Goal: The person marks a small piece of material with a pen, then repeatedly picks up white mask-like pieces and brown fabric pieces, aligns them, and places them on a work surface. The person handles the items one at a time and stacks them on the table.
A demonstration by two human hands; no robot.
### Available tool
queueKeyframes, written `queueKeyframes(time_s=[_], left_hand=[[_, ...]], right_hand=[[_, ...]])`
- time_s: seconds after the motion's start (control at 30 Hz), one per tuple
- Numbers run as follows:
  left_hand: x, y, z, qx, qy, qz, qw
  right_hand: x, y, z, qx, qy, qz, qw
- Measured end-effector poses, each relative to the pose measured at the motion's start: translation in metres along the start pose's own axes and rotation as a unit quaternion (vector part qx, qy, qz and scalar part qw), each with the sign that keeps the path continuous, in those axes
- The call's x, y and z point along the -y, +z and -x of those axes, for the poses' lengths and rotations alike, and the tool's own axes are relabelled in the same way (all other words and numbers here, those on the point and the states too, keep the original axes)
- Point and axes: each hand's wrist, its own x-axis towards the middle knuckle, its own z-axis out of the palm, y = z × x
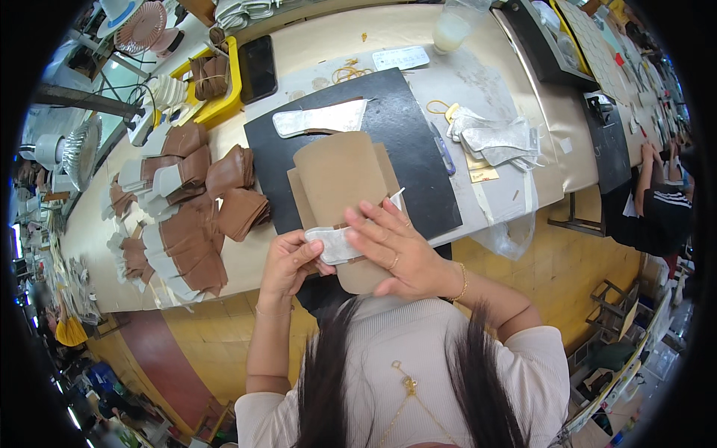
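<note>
A tan curved form (340, 168), like a bent board with side flaps, stands at the near edge of a black mat (429, 179). Across its near part lies a white-faced strip (334, 243) with brown leather-like edges. My left hand (287, 261) pinches the strip's left end, thumb on top. Stretched out flat, my right hand (396, 250) rests over the strip's right part and the form, hiding some of both. Another white-faced piece with a brown edge (321, 118) lies on the mat beyond the form.
Stacks of brown and white pieces (187, 231) cover the left of the table. A yellow tray (233, 82) and black phone (258, 69) sit behind. Right of the mat are a blue cutter (444, 155) and white pieces (497, 138). A co-worker's arm (644, 175) shows far right.
</note>
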Motion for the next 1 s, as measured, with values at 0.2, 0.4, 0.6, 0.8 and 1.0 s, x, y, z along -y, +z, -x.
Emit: queueKeyframes(time_s=[0.2,0.4,0.6,0.8,1.0], left_hand=[[-0.002,0.0,-0.001,0.002,0.013,-0.031,0.999],[-0.052,0.008,-0.006,0.071,0.065,-0.121,0.988],[-0.109,0.025,-0.054,0.076,0.164,-0.149,0.972],[-0.149,0.004,-0.129,-0.053,0.071,-0.355,0.931],[-0.148,-0.032,-0.095,-0.24,0.145,-0.493,0.824]], right_hand=[[-0.009,0.026,0.032,-0.12,0.175,-0.246,0.946],[-0.029,-0.039,0.062,-0.06,0.296,-0.223,0.927],[-0.115,-0.111,0.076,-0.204,0.3,0.248,0.898],[-0.155,-0.126,0.102,-0.147,0.293,0.364,0.872],[-0.157,-0.135,0.099,-0.102,0.25,0.42,0.866]])
